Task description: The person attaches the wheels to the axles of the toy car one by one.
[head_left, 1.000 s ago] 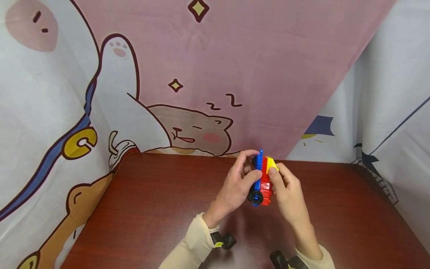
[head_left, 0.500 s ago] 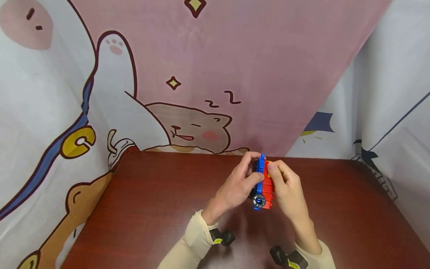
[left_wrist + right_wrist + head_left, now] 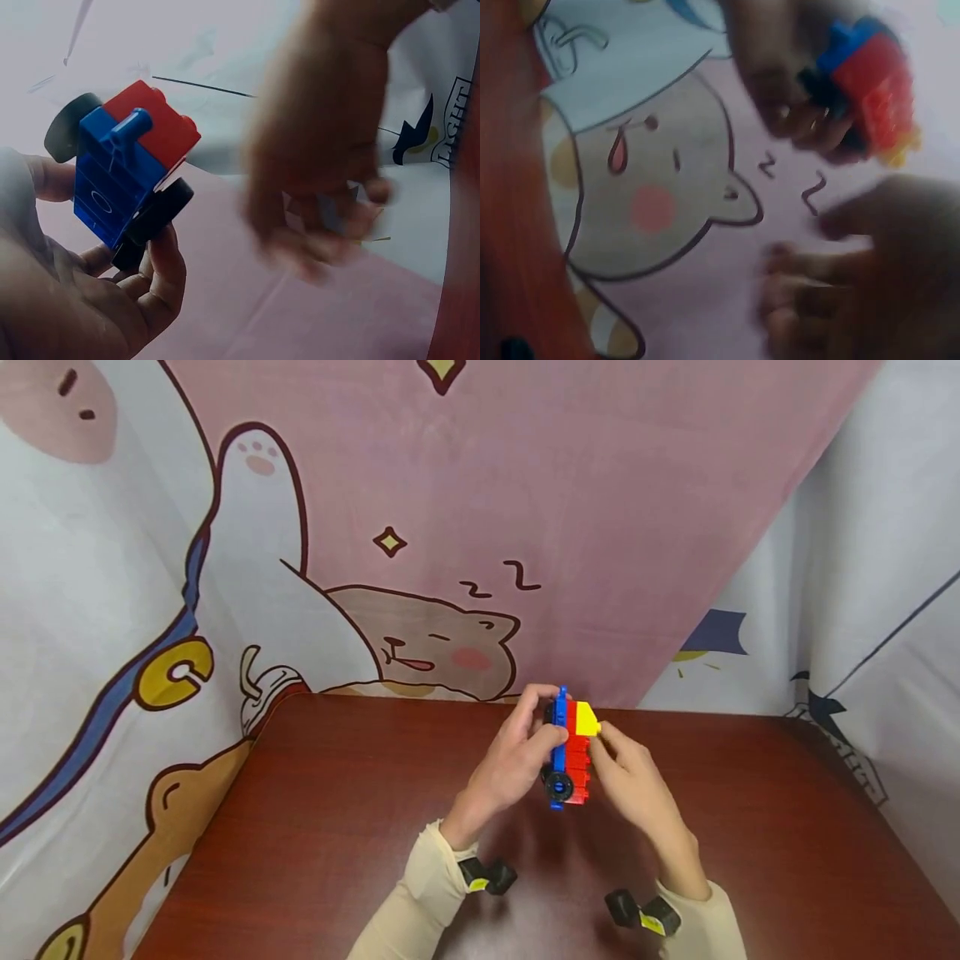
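My left hand (image 3: 506, 762) grips a toy brick car (image 3: 577, 767) by its blue wheeled base, above the table, with the thumb across the base's side. Red bricks sit on the base, and a yellow sloped brick (image 3: 587, 720) tops the far end. In the left wrist view the blue underside (image 3: 112, 187) shows between black wheels, one end tilted up. My right hand (image 3: 637, 777) is beside the yellow brick, its fingers loosely bent and holding nothing. A gap separates it from the car in the right wrist view, where the hand (image 3: 877, 277) is blurred.
A dark red-brown wooden table (image 3: 360, 810) lies under both hands. Behind it hangs a printed cloth (image 3: 600, 527) with cartoon animals, and more cloth flanks the sides. Each wrist wears a black camera mount, such as the left one (image 3: 487, 877).
My right fingers and thumb were on the yellow brick and have come off it. The left hand has shifted the car slightly left and up, turning it so the yellow brick shows fully.
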The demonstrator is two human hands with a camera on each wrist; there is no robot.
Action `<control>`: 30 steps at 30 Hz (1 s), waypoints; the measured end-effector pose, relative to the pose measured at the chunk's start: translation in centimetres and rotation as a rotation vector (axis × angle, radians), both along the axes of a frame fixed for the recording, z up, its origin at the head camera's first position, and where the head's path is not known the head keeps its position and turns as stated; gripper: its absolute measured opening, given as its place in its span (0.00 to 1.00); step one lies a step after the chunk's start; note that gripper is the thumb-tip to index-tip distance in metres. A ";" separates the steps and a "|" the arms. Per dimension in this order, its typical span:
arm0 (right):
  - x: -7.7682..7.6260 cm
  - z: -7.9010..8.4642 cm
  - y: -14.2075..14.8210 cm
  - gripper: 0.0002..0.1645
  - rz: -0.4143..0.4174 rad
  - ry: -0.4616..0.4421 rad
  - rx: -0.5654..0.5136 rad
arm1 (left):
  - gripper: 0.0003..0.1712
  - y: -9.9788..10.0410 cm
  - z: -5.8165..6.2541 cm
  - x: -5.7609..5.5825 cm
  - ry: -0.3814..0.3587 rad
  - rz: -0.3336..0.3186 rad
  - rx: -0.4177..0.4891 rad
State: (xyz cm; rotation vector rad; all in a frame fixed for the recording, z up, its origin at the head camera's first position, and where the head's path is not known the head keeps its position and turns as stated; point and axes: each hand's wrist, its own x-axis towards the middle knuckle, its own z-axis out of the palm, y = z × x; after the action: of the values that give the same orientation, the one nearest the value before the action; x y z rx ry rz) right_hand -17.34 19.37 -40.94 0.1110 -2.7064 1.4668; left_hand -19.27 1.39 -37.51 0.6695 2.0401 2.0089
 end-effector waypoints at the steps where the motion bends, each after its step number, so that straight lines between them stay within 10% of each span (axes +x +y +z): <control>1: -0.3 -0.6 0.2 0.18 0.033 -0.049 0.085 | 0.26 -0.1 0.0 0.0 -0.001 0.002 0.006; 11: -2.2 -6.1 -0.2 0.10 0.155 -0.256 0.485 | 0.25 -0.3 0.1 0.2 -0.003 0.005 0.014; 20: -2.3 -8.4 -0.8 0.29 0.140 -0.253 0.570 | 0.24 -0.1 0.1 0.4 -0.008 -0.011 0.027; 30: -2.5 -8.3 -0.6 0.13 0.102 -0.200 0.515 | 0.23 -0.1 0.0 0.2 0.013 -0.019 0.026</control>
State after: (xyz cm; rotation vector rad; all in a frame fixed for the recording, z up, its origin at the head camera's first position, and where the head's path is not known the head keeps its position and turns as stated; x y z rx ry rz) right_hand -19.87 18.77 -49.20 0.1325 -3.2229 0.7988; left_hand -19.06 1.26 -37.50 0.7066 2.0108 2.0290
